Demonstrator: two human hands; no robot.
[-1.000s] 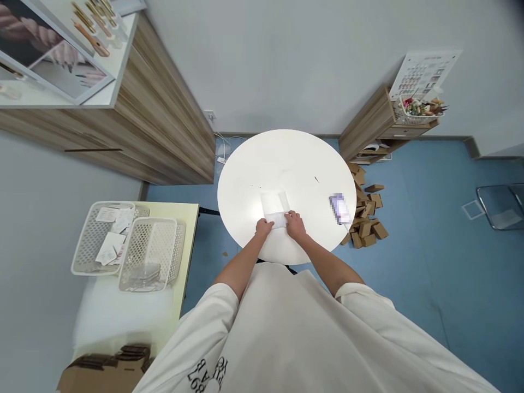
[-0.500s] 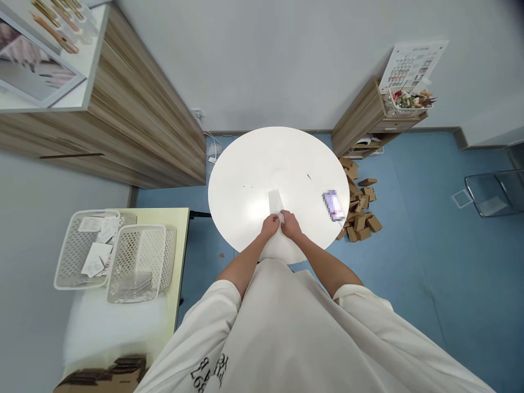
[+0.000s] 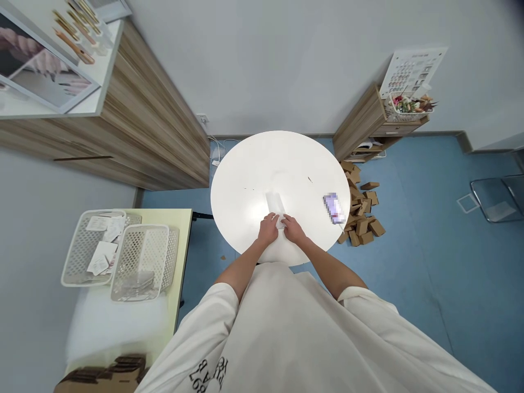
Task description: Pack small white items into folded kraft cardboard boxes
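By the left hand (image 3: pixel 268 229) and the right hand (image 3: pixel 293 229), in the head view, the near end of a white sheet (image 3: pixel 274 202) is pinched. It is laid on the table (image 3: pixel 282 155), long side pointed toward about eleven o'clock, just past twelve from the left hand, near eleven from the right; neither is clearly nearer.

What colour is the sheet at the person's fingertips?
The sheet is pale greyish white; it shows in the head view.
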